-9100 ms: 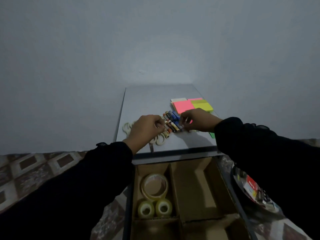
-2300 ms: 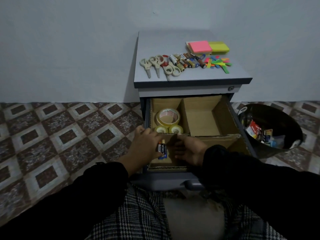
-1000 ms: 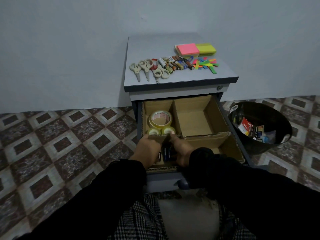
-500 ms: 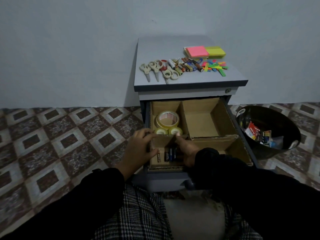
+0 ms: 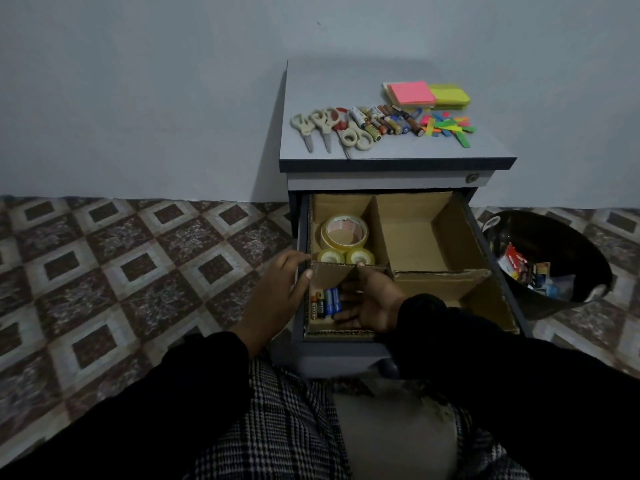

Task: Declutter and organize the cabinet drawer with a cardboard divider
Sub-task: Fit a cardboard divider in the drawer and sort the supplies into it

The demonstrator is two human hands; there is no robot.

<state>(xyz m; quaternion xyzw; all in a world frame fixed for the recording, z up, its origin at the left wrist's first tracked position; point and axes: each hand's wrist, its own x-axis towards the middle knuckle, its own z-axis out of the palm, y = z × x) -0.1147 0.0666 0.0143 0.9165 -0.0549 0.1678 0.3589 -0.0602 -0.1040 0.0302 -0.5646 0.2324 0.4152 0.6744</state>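
Several batteries (image 5: pixel 325 303) are lying side by side in the near-left compartment of the cardboard divider (image 5: pixel 429 271), which is sitting inside the open drawer (image 5: pixel 341 351) of a small grey cabinet (image 5: pixel 391 154). The person's right hand (image 5: pixel 372 301) is resting in that compartment just beside the batteries, fingers extended and gripping nothing. The left hand (image 5: pixel 282 285) is lying against the drawer's left edge with its fingers relaxed, the thumb touching the divider's cross wall. Three rolls of tape (image 5: pixel 344 232) are sitting in the far-left compartment. On the cabinet top, scissors (image 5: pixel 329 128), more loose batteries (image 5: pixel 388 121), coloured strips (image 5: pixel 448 128) and pink and yellow sticky-note pads (image 5: pixel 427 95) are lying in a row. A dark bin (image 5: pixel 550 258) holding wrappers is standing on the patterned tile floor (image 5: pixel 138 258) to the right.
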